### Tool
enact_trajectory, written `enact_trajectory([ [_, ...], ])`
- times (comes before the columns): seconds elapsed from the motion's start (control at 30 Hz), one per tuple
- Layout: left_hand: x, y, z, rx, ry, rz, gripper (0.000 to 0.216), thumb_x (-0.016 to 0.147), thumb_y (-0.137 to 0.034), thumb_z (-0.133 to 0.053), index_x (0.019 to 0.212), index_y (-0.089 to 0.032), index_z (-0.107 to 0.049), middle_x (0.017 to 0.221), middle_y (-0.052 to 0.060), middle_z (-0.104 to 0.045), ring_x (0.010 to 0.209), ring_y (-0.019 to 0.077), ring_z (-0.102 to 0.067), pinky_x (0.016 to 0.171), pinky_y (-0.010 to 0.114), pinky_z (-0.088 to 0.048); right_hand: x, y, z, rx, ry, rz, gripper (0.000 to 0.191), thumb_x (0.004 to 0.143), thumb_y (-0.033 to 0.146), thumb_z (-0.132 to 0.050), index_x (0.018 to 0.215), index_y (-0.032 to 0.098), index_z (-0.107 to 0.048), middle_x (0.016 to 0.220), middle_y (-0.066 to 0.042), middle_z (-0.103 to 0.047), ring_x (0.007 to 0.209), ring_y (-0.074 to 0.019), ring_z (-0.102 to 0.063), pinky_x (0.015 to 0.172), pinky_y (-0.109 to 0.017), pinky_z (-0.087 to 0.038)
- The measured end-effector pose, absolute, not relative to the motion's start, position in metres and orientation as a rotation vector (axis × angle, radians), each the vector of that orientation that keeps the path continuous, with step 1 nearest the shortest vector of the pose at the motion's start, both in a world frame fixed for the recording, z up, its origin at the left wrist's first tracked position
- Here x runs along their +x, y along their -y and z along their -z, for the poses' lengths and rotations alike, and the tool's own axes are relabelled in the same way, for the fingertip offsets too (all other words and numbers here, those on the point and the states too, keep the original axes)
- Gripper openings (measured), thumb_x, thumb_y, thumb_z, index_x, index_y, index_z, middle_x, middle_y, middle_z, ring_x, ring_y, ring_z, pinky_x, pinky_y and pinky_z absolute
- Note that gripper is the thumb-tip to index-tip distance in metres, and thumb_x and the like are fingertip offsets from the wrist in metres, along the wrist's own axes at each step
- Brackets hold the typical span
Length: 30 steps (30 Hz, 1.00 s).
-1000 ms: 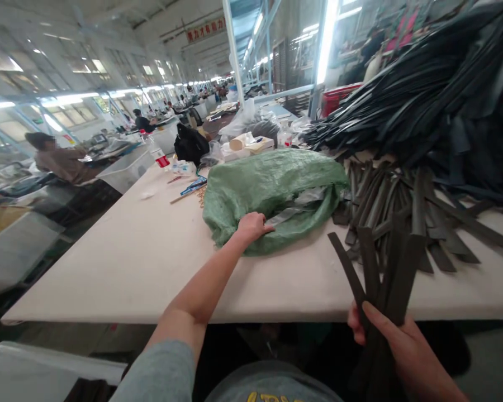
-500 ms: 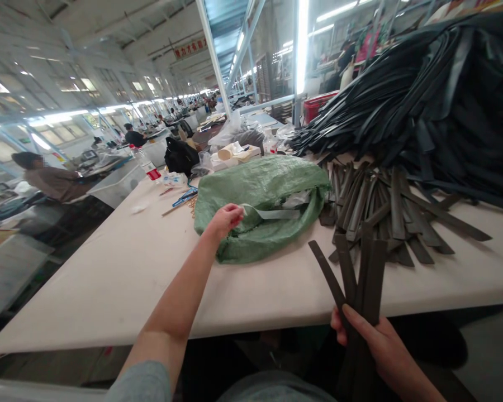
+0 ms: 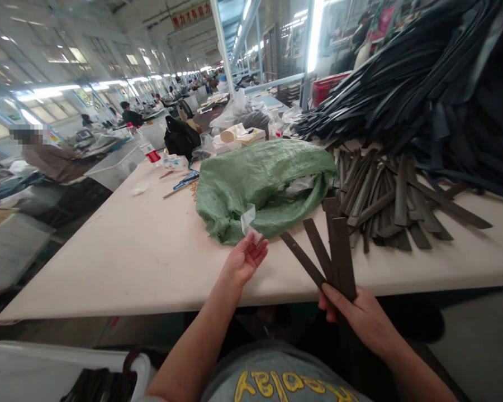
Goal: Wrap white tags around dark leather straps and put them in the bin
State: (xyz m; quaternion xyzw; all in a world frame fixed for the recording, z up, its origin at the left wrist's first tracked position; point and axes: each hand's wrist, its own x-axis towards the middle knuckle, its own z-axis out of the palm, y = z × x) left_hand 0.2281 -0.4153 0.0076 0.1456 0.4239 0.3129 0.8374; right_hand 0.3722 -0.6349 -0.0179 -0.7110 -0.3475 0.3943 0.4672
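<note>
My left hand point(image 3: 243, 259) hovers over the near edge of the pale table point(image 3: 121, 257), pinching a small clear plastic bag point(image 3: 248, 219) between its fingers. Just behind the hand lies a green woven sack point(image 3: 260, 181) with its mouth to the right. My right hand point(image 3: 360, 318) is at the table's front edge, closed on a fanned bunch of dark flat strips point(image 3: 327, 248) that stick up and to the left.
A loose heap of dark strips point(image 3: 385, 201) lies right of the sack, under a big black pile of long strips point(image 3: 423, 84). Boxes, a black bag point(image 3: 180, 138) and small tools sit farther back. A white bin point(image 3: 46, 371) is at lower left. A seated person point(image 3: 50, 159) works at left.
My left hand pulled a clear plastic bag out of the green sack and drew it back toward me. My right hand swung the strip bunch left, closer to the left hand.
</note>
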Motion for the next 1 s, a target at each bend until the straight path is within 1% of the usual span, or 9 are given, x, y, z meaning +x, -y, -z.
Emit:
enact_trajectory([
  [0.07, 0.233, 0.421, -0.011, 0.353, -0.875, -0.631, 0.010, 0.088, -0.019, -0.062, 0.083, -0.012, -0.066, 0.077, 0.007, -0.071, 0.072, 0.0174, -0.071, 0.074, 0.031, -0.057, 0.368, 0.634, 0.012, -1.769, 0.902, -0.926, 0.053, 0.089, 0.063, -0.046, 0.069, 0.017, -0.065, 0.055, -0.004, -0.062, 0.054, -0.0180, -0.059, 0.056, -0.029, -0.043],
  [0.13, 0.237, 0.424, -0.015, 0.360, -0.850, -0.636, 0.011, 0.087, -0.019, -0.063, 0.079, -0.012, -0.065, 0.076, 0.005, -0.071, 0.071, 0.0158, -0.070, 0.081, 0.033, -0.056, 0.363, 0.633, 0.008, -1.778, 0.930, -0.896, 0.050, 0.089, 0.060, -0.046, 0.069, 0.017, -0.063, 0.056, -0.004, -0.062, 0.054, -0.0180, -0.059, 0.056, -0.029, -0.044],
  [0.2, 0.240, 0.427, -0.017, 0.347, -0.840, -0.625, 0.013, 0.087, -0.021, -0.064, 0.077, -0.013, -0.064, 0.074, 0.003, -0.069, 0.068, 0.0133, -0.069, 0.084, 0.033, -0.054, 0.358, 0.632, 0.008, -1.781, 0.957, -0.874, 0.047, 0.090, 0.057, -0.046, 0.069, 0.018, -0.061, 0.057, -0.003, -0.062, 0.053, -0.0177, -0.060, 0.055, -0.029, -0.045],
  [0.27, 0.243, 0.430, -0.019, 0.343, -0.831, -0.609, 0.015, 0.088, -0.023, -0.063, 0.077, -0.013, -0.063, 0.075, 0.002, -0.069, 0.067, 0.0131, -0.068, 0.084, 0.033, -0.054, 0.355, 0.631, 0.010, -1.786, 0.999, -0.851, 0.045, 0.091, 0.055, -0.045, 0.070, 0.018, -0.059, 0.059, -0.003, -0.063, 0.052, -0.0175, -0.060, 0.055, -0.029, -0.045],
  [0.4, 0.248, 0.435, -0.021, 0.358, -0.828, -0.599, 0.013, 0.088, -0.025, -0.063, 0.080, -0.015, -0.063, 0.083, 0.003, -0.070, 0.074, 0.0154, -0.069, 0.083, 0.033, -0.054, 0.352, 0.629, 0.019, -1.805, 1.075, -0.812, 0.043, 0.094, 0.052, -0.042, 0.072, 0.019, -0.058, 0.061, -0.002, -0.064, 0.053, -0.0177, -0.061, 0.056, -0.029, -0.045],
  [0.53, 0.250, 0.437, -0.016, 0.423, -0.828, -0.595, 0.012, 0.084, -0.026, -0.069, 0.084, -0.015, -0.062, 0.087, 0.004, -0.071, 0.076, 0.0159, -0.070, 0.080, 0.031, -0.055, 0.350, 0.630, 0.021, -1.817, 1.105, -0.783, 0.042, 0.095, 0.051, -0.041, 0.072, 0.019, -0.057, 0.061, -0.002, -0.063, 0.054, -0.0182, -0.061, 0.056, -0.030, -0.044],
  [0.63, 0.250, 0.437, -0.012, 0.443, -0.827, -0.599, 0.014, 0.083, -0.026, -0.070, 0.085, -0.014, -0.062, 0.087, 0.005, -0.071, 0.076, 0.0160, -0.070, 0.079, 0.031, -0.055, 0.348, 0.631, 0.018, -1.833, 1.115, -0.753, 0.042, 0.094, 0.052, -0.041, 0.072, 0.020, -0.058, 0.060, -0.002, -0.063, 0.054, -0.0187, -0.061, 0.057, -0.029, -0.044],
  [0.83, 0.250, 0.436, -0.012, 0.413, -0.837, -0.629, 0.009, 0.087, -0.024, -0.064, 0.085, -0.015, -0.062, 0.088, 0.005, -0.071, 0.076, 0.0164, -0.070, 0.081, 0.032, -0.055, 0.346, 0.633, 0.016, -1.846, 1.127, -0.708, 0.043, 0.094, 0.053, -0.041, 0.072, 0.021, -0.059, 0.059, -0.002, -0.062, 0.056, -0.0196, -0.061, 0.059, -0.030, -0.045],
  [1.0, 0.248, 0.441, -0.011, 0.454, -0.821, -0.595, 0.014, 0.083, -0.026, -0.069, 0.082, -0.014, -0.062, 0.085, 0.004, -0.070, 0.074, 0.0157, -0.069, 0.076, 0.030, -0.054, 0.347, 0.628, 0.020, -1.876, 1.141, -0.692, 0.041, 0.094, 0.051, -0.040, 0.076, 0.020, -0.060, 0.060, -0.002, -0.065, 0.056, -0.0198, -0.062, 0.059, -0.031, -0.044],
])
